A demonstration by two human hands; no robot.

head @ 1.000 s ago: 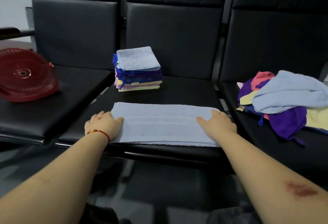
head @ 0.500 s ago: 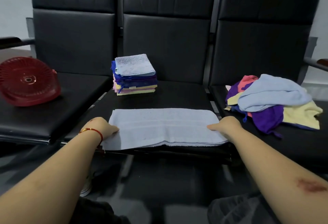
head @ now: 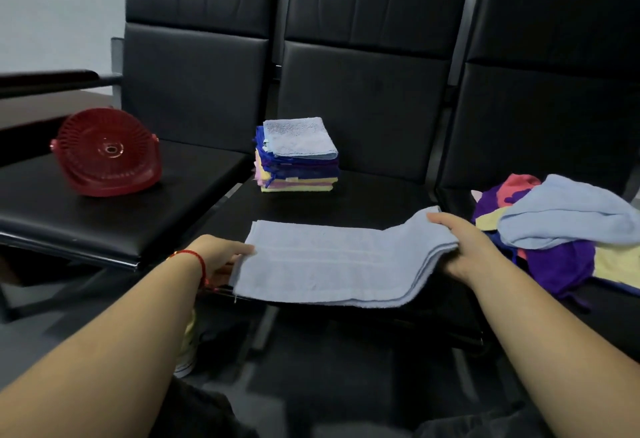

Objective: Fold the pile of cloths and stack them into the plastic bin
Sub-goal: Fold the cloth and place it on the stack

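1. A pale blue terry cloth [head: 332, 261], already doubled into a long strip, lay across the front of the middle black padded seat [head: 374, 202].
2. The person's right hand [head: 464, 247] gripped the strip's right end, thumb on top and fingers beneath, with that end raised off the cushion.
3. The left hand [head: 221, 257], a red string on its wrist, was at the left end; its fingers reached to or under the edge, and I could not tell how firmly it held.
4. A stack of folded cloths [head: 298, 157] in blue, purple, pink and yellow sat further back on the same seat.
5. The unfolded pile of mixed cloths [head: 561, 229] waited on the right-hand seat.
6. A red round plastic bin [head: 107, 153] stood tilted on the left-hand seat, nothing visible inside it.
7. I judged the step to be the crosswise fold: next, the right end would need carrying over to meet the left, edges aligned.
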